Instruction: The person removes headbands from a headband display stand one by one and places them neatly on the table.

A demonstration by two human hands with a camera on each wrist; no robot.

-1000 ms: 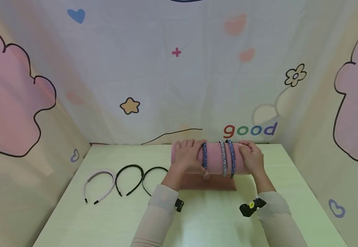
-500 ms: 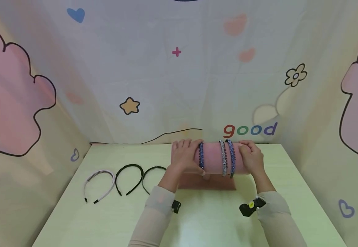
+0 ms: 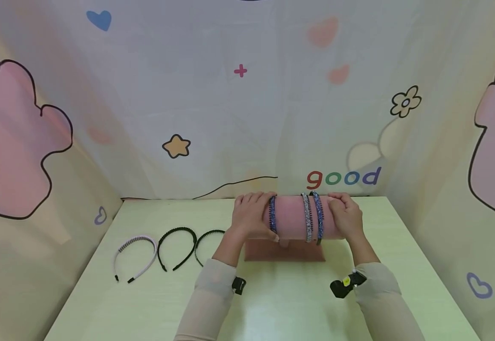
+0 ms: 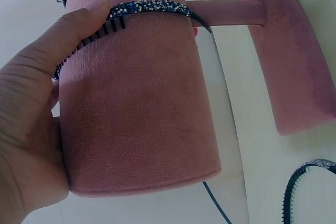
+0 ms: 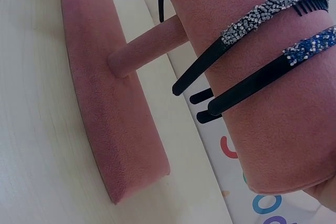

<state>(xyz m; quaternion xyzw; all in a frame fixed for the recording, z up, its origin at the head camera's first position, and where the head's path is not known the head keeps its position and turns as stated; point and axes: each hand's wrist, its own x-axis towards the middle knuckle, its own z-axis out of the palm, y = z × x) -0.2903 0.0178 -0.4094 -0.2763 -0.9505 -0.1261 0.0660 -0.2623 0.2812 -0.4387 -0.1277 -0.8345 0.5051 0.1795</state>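
A pink plush headband stand has a horizontal roll [image 3: 290,218] on a short post above a flat base [image 3: 283,253]. Around the roll's left part sits a blue glitter headband [image 3: 272,215], its toothed inner side showing in the left wrist view. My left hand [image 3: 249,215] holds this band, thumb [image 4: 92,17] on its edge and fingers over the roll's top. With my right hand [image 3: 347,215] I grip the roll's right end. Between the hands, a silver glitter headband [image 5: 257,19] and a second blue one [image 5: 315,44] circle the roll close together.
On the table left of the stand lie a white headband [image 3: 145,269], a black one [image 3: 181,229] and a thinner dark one [image 3: 211,232], partly hidden by my left forearm. A printed cloth backdrop [image 3: 230,118] rises behind the table and at both sides.
My left hand has slid the blue headband leftward along the roll, widening the gap to the silver one. The right hand keeps its grip on the roll's end.
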